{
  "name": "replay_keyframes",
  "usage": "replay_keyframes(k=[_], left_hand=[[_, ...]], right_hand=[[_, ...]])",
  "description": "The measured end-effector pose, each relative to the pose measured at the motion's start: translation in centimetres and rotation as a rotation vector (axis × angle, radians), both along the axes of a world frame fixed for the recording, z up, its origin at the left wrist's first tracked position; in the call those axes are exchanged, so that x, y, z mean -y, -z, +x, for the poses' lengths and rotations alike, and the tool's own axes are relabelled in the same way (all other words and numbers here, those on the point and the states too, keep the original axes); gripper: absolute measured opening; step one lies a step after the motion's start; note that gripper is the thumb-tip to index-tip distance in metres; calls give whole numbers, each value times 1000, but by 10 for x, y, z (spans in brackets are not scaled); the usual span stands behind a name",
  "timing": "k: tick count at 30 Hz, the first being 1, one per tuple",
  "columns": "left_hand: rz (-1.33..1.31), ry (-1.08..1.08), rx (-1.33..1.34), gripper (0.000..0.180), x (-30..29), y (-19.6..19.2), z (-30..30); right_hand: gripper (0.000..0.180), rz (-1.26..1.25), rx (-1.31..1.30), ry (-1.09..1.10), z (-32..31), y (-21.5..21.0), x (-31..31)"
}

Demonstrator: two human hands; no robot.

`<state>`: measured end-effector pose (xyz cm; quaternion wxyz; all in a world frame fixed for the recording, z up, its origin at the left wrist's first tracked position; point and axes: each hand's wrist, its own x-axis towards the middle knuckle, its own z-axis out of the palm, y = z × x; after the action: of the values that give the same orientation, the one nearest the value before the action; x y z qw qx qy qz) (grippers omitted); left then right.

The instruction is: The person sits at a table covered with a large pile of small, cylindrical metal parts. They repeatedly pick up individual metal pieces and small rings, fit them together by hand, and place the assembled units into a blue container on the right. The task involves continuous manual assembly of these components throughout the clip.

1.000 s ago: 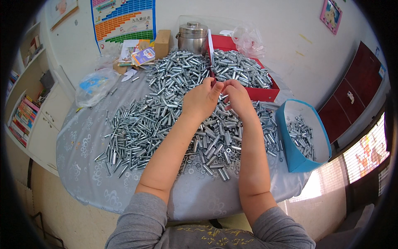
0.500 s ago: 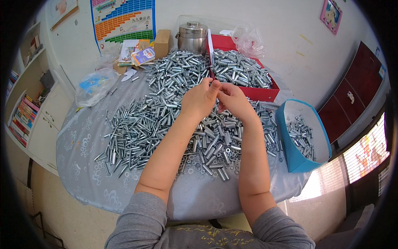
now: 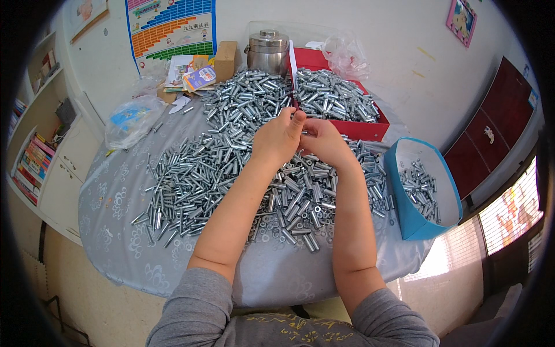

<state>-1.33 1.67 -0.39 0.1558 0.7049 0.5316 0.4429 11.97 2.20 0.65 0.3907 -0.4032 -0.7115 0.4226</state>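
Head view: left hand [image 3: 276, 140] and right hand [image 3: 328, 144] met, both partly curled; I couldn't tell whether they grasped anything.
Metal pieces [image 3: 196, 179]: uncountable, heaped on one table [image 3: 127, 254] beneath the hands.
Red box [image 3: 370, 132], blue bin [image 3: 406, 213]: one each, both held more.
Writing: yellow lettering [image 3: 275, 318] marked the grey shirt [image 3: 196, 312]; one wall chart [image 3: 173, 34] bore print.

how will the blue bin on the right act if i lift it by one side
The blue bin is probably fairly heavy, given the metal pieces heaped inside. Its walls look thin, so they may flex. Those pieces lie loose, so they'd likely slide toward the lower side.
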Motion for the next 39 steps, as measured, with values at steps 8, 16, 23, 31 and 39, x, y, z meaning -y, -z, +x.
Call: replay_keyframes(k=[8,16,23,31,39], left_hand=[[-93,-140,-194,92,-7,3,-8],[-259,-220,-354,78,-5,-2,2],[-101,-75,-276,78,9,-10,12],[-8,-75,-295,65,12,-7,15],[78,-36,-216,64,13,-5,18]], right_hand=[[24,141,264,274,30,-3,-1],[39,186,395,562,63,-9,13],[28,44,1092,777,230,-26,-9],[39,-2,1212,683,377,79,-36],[30,-143,1428,655,366,94,-56]])
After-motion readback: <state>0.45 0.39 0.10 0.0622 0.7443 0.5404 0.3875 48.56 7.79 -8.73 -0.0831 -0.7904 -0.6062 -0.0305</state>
